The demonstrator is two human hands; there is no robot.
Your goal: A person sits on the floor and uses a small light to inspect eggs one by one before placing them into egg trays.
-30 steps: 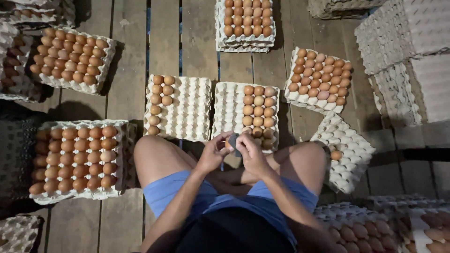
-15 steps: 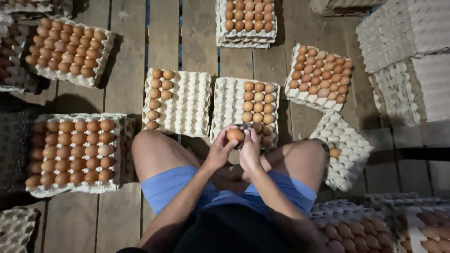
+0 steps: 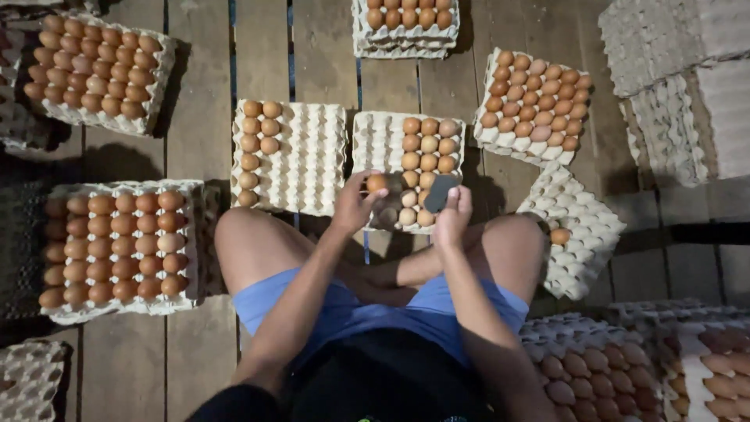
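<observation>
Hard to make out much under the hands: a patch of the middle tray [image 3: 406, 168] sits hidden behind them, so no exact egg count there. Trays at the top edge [image 3: 404, 27] and bottom right [image 3: 594, 367] cut off too. Left hand [image 3: 353, 205] pinching one brown egg [image 3: 377, 183] at the fingertips, right over that middle tray. Right hand [image 3: 453, 215] wrapped around a small dark flat thing [image 3: 441, 193], maybe a cloth or pad, can't say which. Egg looks smooth, plain brown, same as the rest. Half-filled tray on the left [image 3: 291, 156] showing roughly nine eggs along one side. One lone egg [image 3: 559, 236] on the near-empty stack [image 3: 574, 230] to the right. Wooden plank floor [image 3: 187, 117] underneath everything.
</observation>
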